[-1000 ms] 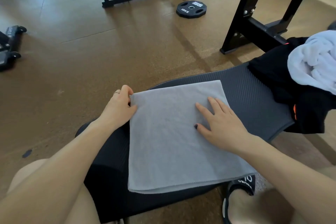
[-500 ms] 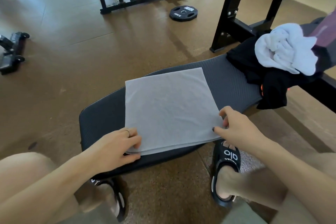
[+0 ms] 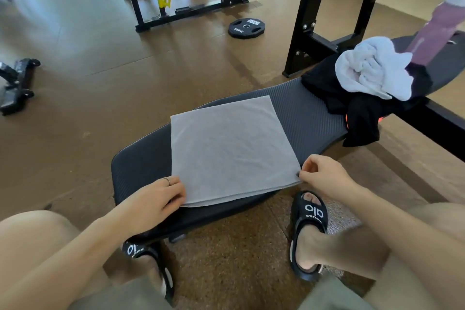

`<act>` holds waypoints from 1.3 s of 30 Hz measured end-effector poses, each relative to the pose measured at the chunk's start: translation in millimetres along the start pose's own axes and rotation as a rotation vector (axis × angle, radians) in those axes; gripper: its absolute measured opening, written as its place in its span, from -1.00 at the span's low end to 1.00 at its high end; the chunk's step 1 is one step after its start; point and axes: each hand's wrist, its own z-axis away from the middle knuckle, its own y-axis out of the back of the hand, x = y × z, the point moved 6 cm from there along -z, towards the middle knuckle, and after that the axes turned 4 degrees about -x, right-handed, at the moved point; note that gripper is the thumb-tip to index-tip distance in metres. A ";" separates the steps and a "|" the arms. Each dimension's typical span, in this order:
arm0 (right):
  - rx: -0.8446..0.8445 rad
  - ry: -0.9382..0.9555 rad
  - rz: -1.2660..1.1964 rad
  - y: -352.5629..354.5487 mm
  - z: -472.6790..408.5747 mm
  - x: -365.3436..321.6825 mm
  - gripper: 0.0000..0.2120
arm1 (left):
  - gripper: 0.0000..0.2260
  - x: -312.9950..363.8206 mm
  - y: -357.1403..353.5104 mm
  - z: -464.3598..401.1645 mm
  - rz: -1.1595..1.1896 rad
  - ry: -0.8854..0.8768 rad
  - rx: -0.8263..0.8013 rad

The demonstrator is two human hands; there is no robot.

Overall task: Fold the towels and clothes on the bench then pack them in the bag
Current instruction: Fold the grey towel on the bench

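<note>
Since half a second ago both hands have barely shifted along the near edge of the folded grey terry towel (image 3: 232, 151), which lies as flat and square as before on the black ribbed padded bench (image 3: 309, 121); the view has drawn back, so more of the rack beyond shows. A full second ago the hands lay pressed on top of the cloth.

The left hand (image 3: 153, 200), a thin ring on one finger, rests at the towel's 7 o'clock corner with fingers curled over the hem, touching it; whether it pinches the layers cannot be told. The right hand (image 3: 320, 175) pinches the 5 o'clock corner between thumb and forefinger.

The towel is matte with a fine nap, at least two layers showing at its near edge, which hangs slightly over the bench's rim. At 2 o'clock from it, on the far end of the bench, a crumpled white fluffy towel (image 3: 372, 70) sits on a heap of black garments with an orange trim (image 3: 362, 118), one fold drooping off the edge.

Below the bench are two black slide sandals with white lettering (image 3: 310, 214). On the speckled brown rubber floor (image 3: 88, 113), at 12 o'clock, lies a round black weight plate (image 3: 246, 28) beside a black steel rack frame (image 3: 305, 20).
</note>
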 end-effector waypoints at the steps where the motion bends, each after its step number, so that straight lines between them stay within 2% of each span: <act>1: -0.015 -0.007 0.001 -1.5 -0.8 0.5 -0.89 | -0.93 -1.2 -0.5 -0.1 -0.007 0.009 -0.008; 6: -0.057 -0.036 -0.043 -7.5 -2.1 2.8 -0.83 | -0.96 -2.0 -3.9 1.9 -0.044 0.007 -0.015; 12: -0.050 -0.071 -0.129 -9.0 -6.2 7.5 -0.84 | -0.88 2.2 1.8 6.9 -0.029 -0.004 0.043; 17: -0.071 -0.093 -0.304 -8.1 -7.6 8.6 -0.92 | -0.84 9.5 13.8 9.9 0.013 -0.024 0.123; 22: -0.006 -0.014 -0.529 8.5 -3.0 -2.4 -0.94 | -0.85 18.2 26.4 14.4 0.045 -0.064 0.200; 25: -0.012 -0.016 -0.492 6.5 -3.3 0.0 -0.93 | -0.91 24.3 22.8 14.7 -0.016 -0.125 0.173; 31: -0.096 -0.090 -0.268 -12.6 -8.3 9.2 -0.89 | -0.90 27.4 4.9 9.6 -0.123 -0.183 0.087; 34: -0.120 -0.103 -0.276 -15.8 -10.3 11.7 -0.82 | -0.90 27.1 4.8 9.6 -0.125 -0.185 0.097; 39: -0.159 -0.083 -0.298 -15.1 -10.0 4.0 -0.90 | -0.89 25.3 12.7 9.3 -0.080 -0.143 0.120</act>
